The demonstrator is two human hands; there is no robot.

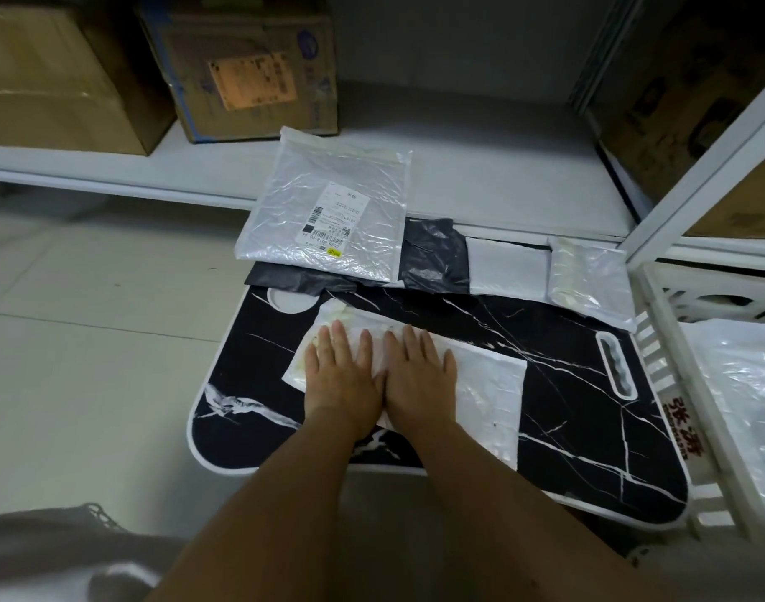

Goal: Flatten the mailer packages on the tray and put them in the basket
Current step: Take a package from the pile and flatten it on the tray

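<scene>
I'm at the flattening step: my left hand (344, 375) and right hand (420, 375) press side by side, fingers straight, on a white mailer (489, 397) mid-tray (589, 427). Next I'd judge it needs lifting into the basket (671, 362) off the tray's right edge.

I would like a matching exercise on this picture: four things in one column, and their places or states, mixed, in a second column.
Things:
1. white mailer
2. black mailer
3. labelled mailer
4. basket

Places or states:
A. right of the tray
B. pressed flat under both hands
C. bears a shipping label
D. at the tray's far edge, partly under another mailer

Pairs: 1-B, 2-D, 3-C, 4-A
</scene>
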